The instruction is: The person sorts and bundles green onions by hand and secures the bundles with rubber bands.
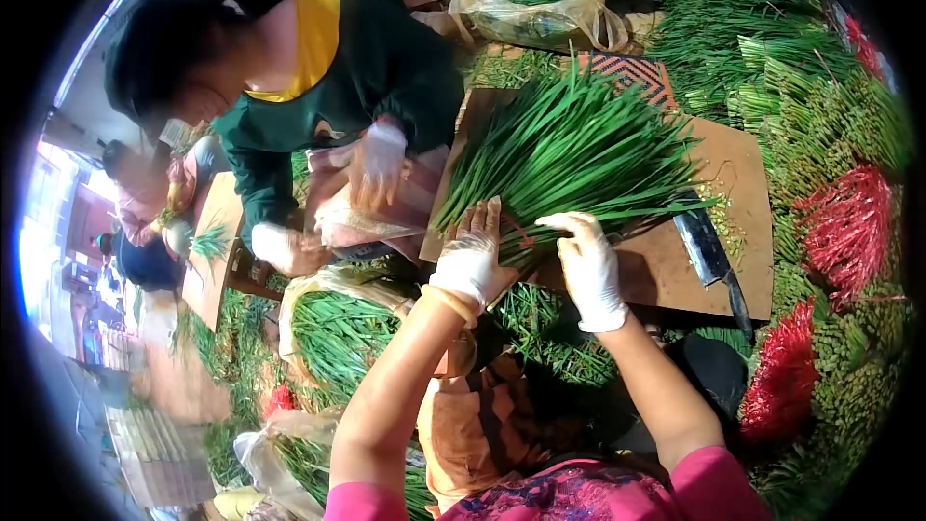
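Observation:
A large bundle of long green leaves, like garlic chives (588, 150), lies on a brown board (728, 159), its leaf tips fanned away from me. A thin red tie (521, 233) shows at its near end. My left hand (473, 260), in a white glove with a band at the wrist, lies on the near left of the bundle, fingers stretched out. My right hand (590, 265), also gloved, is beside the bundle's near right edge. Its fingers are loosely bent, with a gap between thumb and forefinger and nothing visible in them.
A dark-bladed knife (702, 246) lies on the board's right, near cut scraps (725, 222). Piled green stalks (830, 135) and red ties (849, 222) line the right side. A gloved co-worker (386, 68) sits close on the left. Open bags of greens (342, 333) stand below.

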Motion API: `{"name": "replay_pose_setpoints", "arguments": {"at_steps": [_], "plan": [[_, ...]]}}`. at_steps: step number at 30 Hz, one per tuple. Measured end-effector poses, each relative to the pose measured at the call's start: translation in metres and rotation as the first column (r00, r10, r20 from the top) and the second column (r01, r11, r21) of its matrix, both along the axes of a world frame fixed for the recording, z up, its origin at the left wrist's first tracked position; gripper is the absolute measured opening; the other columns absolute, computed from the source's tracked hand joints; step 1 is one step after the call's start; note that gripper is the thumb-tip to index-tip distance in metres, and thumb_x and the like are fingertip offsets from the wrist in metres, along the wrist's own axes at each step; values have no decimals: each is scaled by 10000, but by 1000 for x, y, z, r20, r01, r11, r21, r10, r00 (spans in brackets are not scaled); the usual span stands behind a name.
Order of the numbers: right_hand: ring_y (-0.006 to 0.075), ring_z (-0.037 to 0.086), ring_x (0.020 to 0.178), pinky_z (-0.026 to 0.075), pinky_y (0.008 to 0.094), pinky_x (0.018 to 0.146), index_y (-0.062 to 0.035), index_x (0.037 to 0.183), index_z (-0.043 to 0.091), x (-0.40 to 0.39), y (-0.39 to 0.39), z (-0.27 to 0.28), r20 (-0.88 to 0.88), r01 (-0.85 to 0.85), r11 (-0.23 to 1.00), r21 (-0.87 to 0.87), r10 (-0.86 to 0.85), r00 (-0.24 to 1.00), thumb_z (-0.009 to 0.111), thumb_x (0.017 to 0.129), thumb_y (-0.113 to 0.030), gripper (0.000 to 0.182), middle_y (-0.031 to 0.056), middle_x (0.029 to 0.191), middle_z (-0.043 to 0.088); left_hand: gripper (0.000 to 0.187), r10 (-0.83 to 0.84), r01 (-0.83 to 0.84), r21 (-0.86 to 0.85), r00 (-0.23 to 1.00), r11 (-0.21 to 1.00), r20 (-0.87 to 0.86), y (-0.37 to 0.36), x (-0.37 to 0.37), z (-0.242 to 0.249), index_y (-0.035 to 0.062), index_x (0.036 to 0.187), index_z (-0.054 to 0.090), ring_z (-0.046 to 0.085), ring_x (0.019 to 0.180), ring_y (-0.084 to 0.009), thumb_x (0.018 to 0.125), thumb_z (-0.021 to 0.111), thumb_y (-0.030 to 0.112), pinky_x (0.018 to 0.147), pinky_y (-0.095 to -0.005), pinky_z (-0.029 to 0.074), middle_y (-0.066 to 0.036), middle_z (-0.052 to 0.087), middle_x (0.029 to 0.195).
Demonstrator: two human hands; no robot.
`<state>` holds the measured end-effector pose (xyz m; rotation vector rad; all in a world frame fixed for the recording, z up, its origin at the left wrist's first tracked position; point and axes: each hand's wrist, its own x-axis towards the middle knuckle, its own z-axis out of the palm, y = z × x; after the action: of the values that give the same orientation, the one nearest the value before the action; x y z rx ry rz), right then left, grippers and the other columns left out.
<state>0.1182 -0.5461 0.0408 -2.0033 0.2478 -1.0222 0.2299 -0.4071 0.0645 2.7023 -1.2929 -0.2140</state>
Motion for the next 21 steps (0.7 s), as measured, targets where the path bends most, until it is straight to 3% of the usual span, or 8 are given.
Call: {"name": "replay_pose_setpoints", "arguments": {"at_steps": [2,3,6,10,12,13,18,21], "plan": [[204,604,816,492,302,685,-147,1104,594,-11,2,7,-234,-25,988,151,60,970,582,703,82,462,55,912,580,1072,54,-49,52,995,997,-86,1,1,2,19,1437,94,299,1311,-368,652,748,342,1066,-421,295,-244,273,1423],[201,593,777,487,301,660,-185,1169,567,-12,5,10,-308,-52,996,76,73,949,618,706,49,522,40,896,564,1091,68,-61,73,993,995,-95,0,1,2,48,1444,85,286,1317,-372,646,757,367,1071,-432,284,-244,253,1432],[214,595,727,486,301,638,-137,987,658,1,15,-3,-111,-158,987,-11,156,982,666,702,20,326,52,840,572,1082,34,-34,-7,999,999,-10,3,1,-11,6,1426,115,295,1289,-422,637,743,398,1074,-428,260,-264,289,1403],[173,595,660,477,261,566,-40,824,663,19,28,-23,169,-173,969,179,143,975,676,754,-30,72,55,839,630,1041,20,0,-117,986,993,166,-4,-17,0,38,1414,197,327,1275,-401,619,751,417,1054,-478,269,-237,319,1393],[107,568,626,448,224,537,-21,785,639,11,32,-24,131,-251,516,819,258,957,637,819,-54,48,38,816,639,1053,11,-7,-18,970,1000,243,-10,-29,12,57,1424,184,277,1326,-348,622,756,428,1046,-538,255,-189,289,1426],[71,541,610,414,189,521,-17,775,609,14,30,-23,301,-360,295,885,227,926,591,870,-91,122,33,783,626,1056,13,-10,-14,972,1000,235,-13,-32,14,69,1428,181,270,1329,-347,619,758,428,1046,-540,254,-187,284,1429],[73,335,395,237,214,366,-110,807,553,33,18,-19,219,-204,-96,974,203,954,545,854,-281,177,-41,556,430,978,72,-99,117,974,988,215,-40,-39,9,137,1460,96,258,1329,-381,720,675,409,1044,-566,241,-195,211,1469],[85,306,371,222,226,347,-159,726,498,32,7,-7,132,-98,-137,986,269,954,540,844,-305,192,-48,532,410,928,148,-164,101,977,981,152,-51,-32,6,177,1456,105,367,1257,-386,739,676,315,1005,-561,304,-216,279,1428]]}}
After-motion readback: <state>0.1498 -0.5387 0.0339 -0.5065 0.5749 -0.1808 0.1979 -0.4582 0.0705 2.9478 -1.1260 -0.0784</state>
